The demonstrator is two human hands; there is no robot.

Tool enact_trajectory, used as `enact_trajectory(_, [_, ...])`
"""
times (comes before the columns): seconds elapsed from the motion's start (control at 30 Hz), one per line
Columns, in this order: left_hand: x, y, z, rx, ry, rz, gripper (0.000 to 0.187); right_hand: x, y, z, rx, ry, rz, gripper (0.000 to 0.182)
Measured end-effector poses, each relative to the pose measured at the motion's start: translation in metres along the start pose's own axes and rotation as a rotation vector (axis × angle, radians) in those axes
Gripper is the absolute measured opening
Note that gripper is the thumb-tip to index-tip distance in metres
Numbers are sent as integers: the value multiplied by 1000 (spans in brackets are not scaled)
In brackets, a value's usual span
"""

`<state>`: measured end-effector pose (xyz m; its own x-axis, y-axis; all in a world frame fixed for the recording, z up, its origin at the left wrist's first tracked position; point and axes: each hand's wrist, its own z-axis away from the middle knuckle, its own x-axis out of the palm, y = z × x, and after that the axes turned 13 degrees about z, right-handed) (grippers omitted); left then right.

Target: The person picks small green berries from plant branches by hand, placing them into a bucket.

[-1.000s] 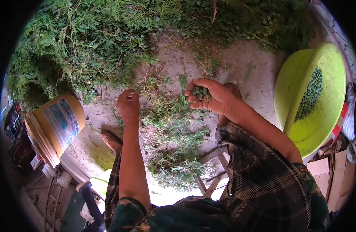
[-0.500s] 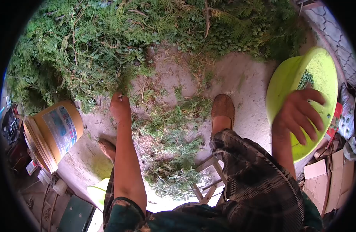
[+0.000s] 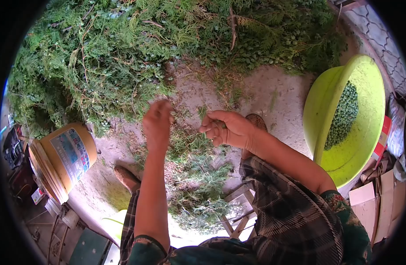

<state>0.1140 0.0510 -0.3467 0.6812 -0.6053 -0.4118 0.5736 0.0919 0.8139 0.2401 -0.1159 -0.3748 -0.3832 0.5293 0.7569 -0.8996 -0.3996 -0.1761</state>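
My left hand [image 3: 158, 126] is closed in front of me over the floor litter, its fingertips slightly blurred; whatever it pinches does not show clearly. Facing it, my right hand [image 3: 227, 128] has its fingers curled inward, with a small dark-green bit partly visible in the palm. The two hands are close but apart. Just beyond them lies a big heap of cut evergreen branches [image 3: 119, 66], flat-leaved like arborvitae. To the right, a lime-green tub [image 3: 373, 101] leans tilted and holds a pile of small green cones [image 3: 343, 117].
A yellow-tan bucket [image 3: 86, 143] with a label lies tipped at left. Loose green sprigs [image 3: 198, 176] cover the floor between my feet, near a wooden stool frame [image 3: 240, 225]. Cardboard [image 3: 370, 203] stands at lower right, and another lime-green container [image 3: 114, 223] is at lower left.
My right hand has swung from over the tub, where its fingers were spread, to the middle and curled. My left hand has shifted right, away from the branch heap's edge. The cones are now uncovered.
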Motion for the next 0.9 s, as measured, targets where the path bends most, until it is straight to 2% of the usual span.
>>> enact_trajectory(0.07, [-6,-32,-50,301,174,-308,22,-16,8,-5,37,-81,-2,32])
enact_trajectory(0.1, [0,-37,-67,301,171,-307,22,-16,8,-4,36,-78,-2,32])
enact_trajectory(0.17, [8,-43,-88,330,261,-575,24,-11,6,1,34,6,27,29])
enact_trajectory(0.2, [9,-40,-87,329,258,-575,24,-10,5,3,35,9,25,29])
enact_trajectory(0.27, [8,-34,-84,236,116,-586,25,-8,3,5,19,77,66,26])
enact_trajectory(0.3, [5,-33,-81,238,118,-588,25,-8,3,3,17,75,66,26])
enact_trajectory(0.37, [-3,-35,-66,-57,27,-156,20,-12,5,1,-30,48,67,25])
enact_trajectory(0.4, [-7,-41,-61,-63,23,-159,20,-13,6,1,-26,51,61,25])
enact_trajectory(0.47, [-18,-55,-55,-246,33,396,19,-12,4,2,-47,57,115,28])
enact_trajectory(0.6, [-20,-32,-31,-346,67,436,19,-9,3,2,-26,83,117,28])
enact_trajectory(0.67, [-20,-28,-18,-424,-93,531,24,-11,4,0,-31,61,152,24])
enact_trajectory(0.7, [-17,-25,-10,-423,-95,528,24,-8,3,0,-34,61,150,24])
enact_trajectory(0.77, [-11,-22,3,-247,-20,438,23,0,0,1,-63,130,244,22])
enact_trajectory(0.8, [-14,-38,4,-176,-44,319,25,-1,1,1,-61,132,244,22])
enact_trajectory(0.83, [-11,-53,8,-177,-42,320,25,-1,2,1,-71,144,253,22])
enact_trajectory(0.9, [-5,-64,19,92,-148,-647,27,-2,4,-1,-84,148,263,22])
